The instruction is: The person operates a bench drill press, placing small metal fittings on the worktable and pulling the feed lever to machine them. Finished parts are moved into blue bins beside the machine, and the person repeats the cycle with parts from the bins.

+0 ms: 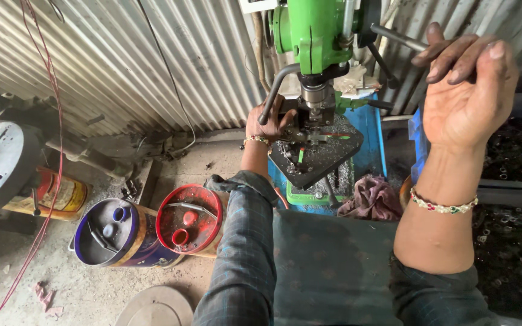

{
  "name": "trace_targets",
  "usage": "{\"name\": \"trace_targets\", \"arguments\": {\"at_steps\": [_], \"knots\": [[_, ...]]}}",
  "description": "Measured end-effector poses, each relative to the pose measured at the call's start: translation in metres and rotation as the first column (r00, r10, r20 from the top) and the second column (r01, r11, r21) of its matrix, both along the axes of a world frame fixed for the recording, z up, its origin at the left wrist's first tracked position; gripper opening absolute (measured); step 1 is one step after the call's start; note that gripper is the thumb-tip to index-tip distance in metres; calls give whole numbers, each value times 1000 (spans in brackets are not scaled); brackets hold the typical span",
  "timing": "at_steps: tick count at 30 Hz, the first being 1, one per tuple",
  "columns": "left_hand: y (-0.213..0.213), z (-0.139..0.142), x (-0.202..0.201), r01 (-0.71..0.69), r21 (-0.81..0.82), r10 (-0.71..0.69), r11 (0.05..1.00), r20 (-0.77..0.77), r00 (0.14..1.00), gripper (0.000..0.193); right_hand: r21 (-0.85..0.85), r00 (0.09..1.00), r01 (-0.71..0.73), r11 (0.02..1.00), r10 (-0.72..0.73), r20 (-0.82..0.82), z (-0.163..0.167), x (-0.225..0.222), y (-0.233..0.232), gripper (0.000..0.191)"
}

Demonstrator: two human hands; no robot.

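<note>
right hand wrapped on the feed lever, far right. left hand pinches a small workpiece on the drill table, right under the spindle. risk: fingers beside the bit, part may spin or snatch; bracelet could catch.

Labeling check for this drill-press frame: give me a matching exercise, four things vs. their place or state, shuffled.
Things:
1. left hand
2. right hand
3. red-lidded can
4. maroon rag

Places or states:
A. lying on its side on the floor, beside a blue-lidded can
B. raised, fingers curled over the feed handle
C. on the work under the spindle, on the drill table
D. bunched at the foot of the blue stand

Pairs: 1-C, 2-B, 3-A, 4-D
</note>
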State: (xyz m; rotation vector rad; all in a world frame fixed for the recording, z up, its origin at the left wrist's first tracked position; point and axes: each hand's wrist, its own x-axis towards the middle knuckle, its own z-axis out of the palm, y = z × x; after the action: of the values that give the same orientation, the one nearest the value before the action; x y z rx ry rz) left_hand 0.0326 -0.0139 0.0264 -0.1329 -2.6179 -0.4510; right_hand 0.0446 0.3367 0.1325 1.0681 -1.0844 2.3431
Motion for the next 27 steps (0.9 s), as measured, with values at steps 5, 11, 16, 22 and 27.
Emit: {"name": "trace_targets", "arguments": {"at_steps": [5, 11, 16, 22, 27], "knots": [[0, 1, 0, -18, -13, 18, 1000, 39, 999, 51, 13, 999, 10, 1000, -10, -35, -1, 2, -3, 55], [0, 1, 0, -4, -4, 4, 1000, -10, 1000, 50, 8, 999, 9, 1000, -8, -45, -1, 2, -3, 52], [0, 0, 0, -21, 11, 20, 1000, 30, 999, 50, -3, 999, -3, 1000, 3, -41, -6, 2, -3, 52], [0, 0, 0, -22, 5, 22, 1000, 30, 999, 50, 9, 999, 3, 1000, -3, -52, -8, 1, -2, 49], [-1, 0, 1, -13, 35, 12, 999, 7, 1000, 50, 14, 998, 1, 1000, 0, -66, -9, 3, -3, 52]]}}
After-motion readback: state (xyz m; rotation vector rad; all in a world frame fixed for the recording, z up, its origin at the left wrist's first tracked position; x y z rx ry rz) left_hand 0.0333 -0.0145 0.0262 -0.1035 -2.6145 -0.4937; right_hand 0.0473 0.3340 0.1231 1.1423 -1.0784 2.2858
